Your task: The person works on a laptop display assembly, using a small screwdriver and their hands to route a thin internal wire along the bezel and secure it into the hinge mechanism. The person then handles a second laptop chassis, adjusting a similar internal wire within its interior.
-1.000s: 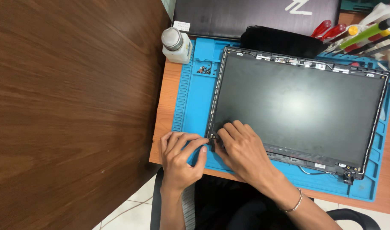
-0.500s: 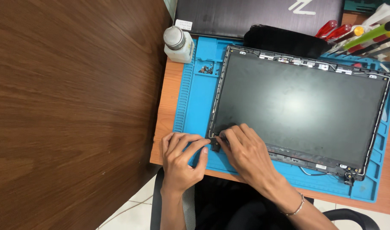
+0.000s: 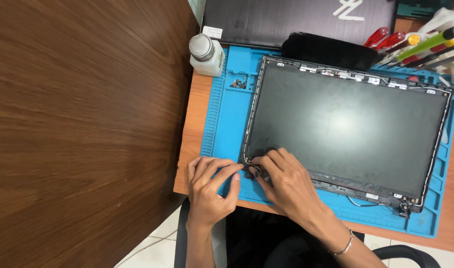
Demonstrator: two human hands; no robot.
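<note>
A bare laptop screen panel (image 3: 346,124) in its black lid frame lies flat on a blue work mat (image 3: 227,119). Both hands meet at the panel's near left corner. My left hand (image 3: 209,186) rests on the mat with its fingers curled toward a small dark part (image 3: 251,171) at that corner. My right hand (image 3: 286,183) lies over the panel's lower edge, fingertips pinching the same small part. A thin bracelet sits on the right wrist.
A white bottle (image 3: 207,53) stands at the mat's far left corner, beside a small pile of screws (image 3: 238,83). A black pouch (image 3: 331,52), a closed dark laptop (image 3: 296,20) and several screwdrivers (image 3: 415,47) lie behind. A dark wooden surface (image 3: 78,129) fills the left.
The view has shifted slightly. Both hands stay at the panel's near left corner, with the fingers only shifting a little on the small part.
</note>
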